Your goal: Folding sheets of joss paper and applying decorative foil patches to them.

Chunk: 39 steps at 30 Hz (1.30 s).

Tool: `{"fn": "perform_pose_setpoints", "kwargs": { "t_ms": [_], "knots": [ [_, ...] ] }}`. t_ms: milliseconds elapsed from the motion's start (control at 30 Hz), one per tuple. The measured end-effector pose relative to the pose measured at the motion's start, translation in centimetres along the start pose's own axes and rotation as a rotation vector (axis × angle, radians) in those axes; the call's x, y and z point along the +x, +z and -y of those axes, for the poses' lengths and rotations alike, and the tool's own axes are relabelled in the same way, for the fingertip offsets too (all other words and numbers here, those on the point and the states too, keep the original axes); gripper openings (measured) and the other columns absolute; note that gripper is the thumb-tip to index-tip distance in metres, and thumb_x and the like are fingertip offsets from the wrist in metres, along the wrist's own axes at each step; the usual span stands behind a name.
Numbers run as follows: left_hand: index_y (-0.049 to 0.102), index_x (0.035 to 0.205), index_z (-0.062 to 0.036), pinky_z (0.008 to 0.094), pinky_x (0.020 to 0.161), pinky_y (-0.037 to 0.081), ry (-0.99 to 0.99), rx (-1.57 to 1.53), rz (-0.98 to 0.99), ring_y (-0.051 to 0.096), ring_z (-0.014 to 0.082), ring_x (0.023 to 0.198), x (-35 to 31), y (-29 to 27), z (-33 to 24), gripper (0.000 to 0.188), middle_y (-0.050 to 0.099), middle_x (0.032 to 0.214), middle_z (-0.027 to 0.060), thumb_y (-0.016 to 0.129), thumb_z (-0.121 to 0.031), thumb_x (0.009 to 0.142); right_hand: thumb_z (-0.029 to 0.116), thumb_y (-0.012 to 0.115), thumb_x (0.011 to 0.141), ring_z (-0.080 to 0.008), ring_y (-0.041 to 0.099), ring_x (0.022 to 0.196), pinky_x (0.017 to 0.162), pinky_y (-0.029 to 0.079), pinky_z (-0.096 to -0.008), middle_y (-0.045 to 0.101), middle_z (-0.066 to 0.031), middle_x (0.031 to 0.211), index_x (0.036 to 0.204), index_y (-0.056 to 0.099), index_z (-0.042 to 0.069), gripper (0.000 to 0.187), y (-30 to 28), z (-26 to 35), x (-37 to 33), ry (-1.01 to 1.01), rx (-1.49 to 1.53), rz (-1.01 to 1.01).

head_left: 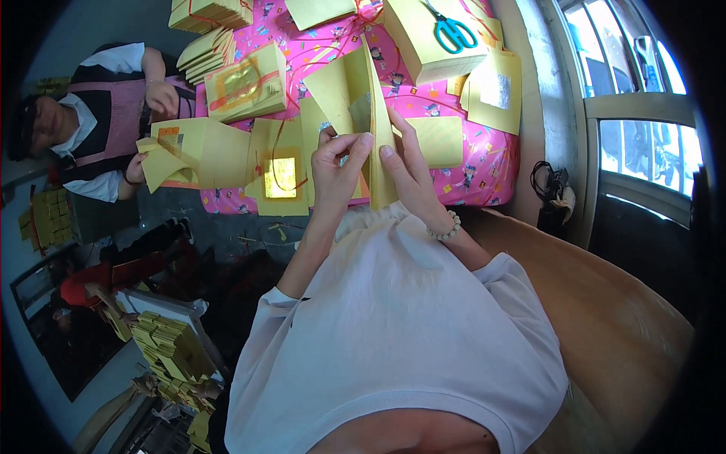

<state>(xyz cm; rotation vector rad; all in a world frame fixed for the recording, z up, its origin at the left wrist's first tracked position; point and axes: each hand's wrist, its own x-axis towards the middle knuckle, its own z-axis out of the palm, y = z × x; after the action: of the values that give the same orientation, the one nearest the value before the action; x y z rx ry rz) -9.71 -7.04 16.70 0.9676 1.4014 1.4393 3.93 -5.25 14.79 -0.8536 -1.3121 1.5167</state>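
Pinching upright yellow paper (375, 98) at upper centre: left hand (338, 163), fingertips closed; right hand (414, 174), fingers parted, resting against it.

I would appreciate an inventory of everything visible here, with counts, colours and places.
Paper sheets: several, yellow, held at upper centre
Patterned tablecloth: one, pink, top
Paper stacks: several, yellow, on tablecloth
Metallic squares: several, gold or silver, on paper
Scissors: one pair, teal-handled, on upper-right stack
Cords: several, red, among stacks
Co-workers: at least two, pink or red clothing, left
Paper bundles: many, yellow, lower left
Window: one, pale-framed, far right
Cables: uncounted, black, beside window
Curved surface: one, brown, lower right
White top: one, white, lower centre
Beaded bracelet: one, pale, right wrist
Left hand: one, bare, at sheets' left
Right hand: one, bare, at sheets' right
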Motion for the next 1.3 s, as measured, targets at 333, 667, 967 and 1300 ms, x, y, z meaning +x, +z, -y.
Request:
{"fn": "perform_pose_setpoints", "kwargs": {
  "t_ms": [333, 667, 967, 1300],
  "knots": [
    [0.073, 0.094, 0.0024, 0.0212, 0.071, 0.045, -0.017, 0.008, 0.0, 0.053, 0.0084, 0.081, 0.13, -0.01, -0.1, 0.023, 0.052, 0.093, 0.0032, 0.074, -0.02, 0.087, 0.013, 0.049, 0.1, -0.0236, 0.034, 0.135, 0.112, 0.027, -0.0349, 0.034, -0.0158, 0.143, 0.148, 0.025, -0.002, 0.056, 0.01, -0.05, 0.17, -0.01, 0.006, -0.001],
    [0.07, 0.097, 0.0031, 0.0231, 0.083, 0.042, -0.061, 0.028, 0.046, 0.051, 0.0086, 0.092, 0.22, -0.39, -0.05, 0.02, 0.051, 0.096, 0.0015, 0.068, -0.016, 0.091, 0.012, 0.049, 0.099, -0.0234, 0.035, 0.134, 0.111, 0.028, -0.0348, 0.034, -0.0155, 0.143, 0.148, 0.025, -0.002, 0.056, 0.05, 0.12, 0.38, 0.01, -0.009, 0.002],
    [0.073, 0.094, 0.0019, 0.0209, 0.071, 0.045, -0.009, -0.007, -0.011, 0.052, 0.0081, 0.081, 0.44, -0.06, -0.09, 0.022, 0.053, 0.094, 0.0032, 0.073, -0.019, 0.087, 0.013, 0.049, 0.1, -0.0227, 0.037, 0.132, 0.11, 0.03, -0.0341, 0.035, -0.0148, 0.142, 0.147, 0.026, -0.002, 0.055, 0.18, 0.21, 0.55, 0.011, 0.016, 0.007],
    [0.071, 0.097, 0.0031, 0.0239, 0.085, 0.042, -0.051, -0.002, 0.03, 0.052, 0.0091, 0.093, 0.23, -0.23, -0.38, 0.019, 0.051, 0.097, 0.002, 0.068, -0.015, 0.091, 0.014, 0.05, 0.099, -0.0227, 0.038, 0.131, 0.11, 0.03, -0.0341, 0.036, -0.0148, 0.14, 0.147, 0.027, -0.002, 0.055, 0.19, 0.26, 0.53, 0.014, 0.007, 0.001]
  ]
}}
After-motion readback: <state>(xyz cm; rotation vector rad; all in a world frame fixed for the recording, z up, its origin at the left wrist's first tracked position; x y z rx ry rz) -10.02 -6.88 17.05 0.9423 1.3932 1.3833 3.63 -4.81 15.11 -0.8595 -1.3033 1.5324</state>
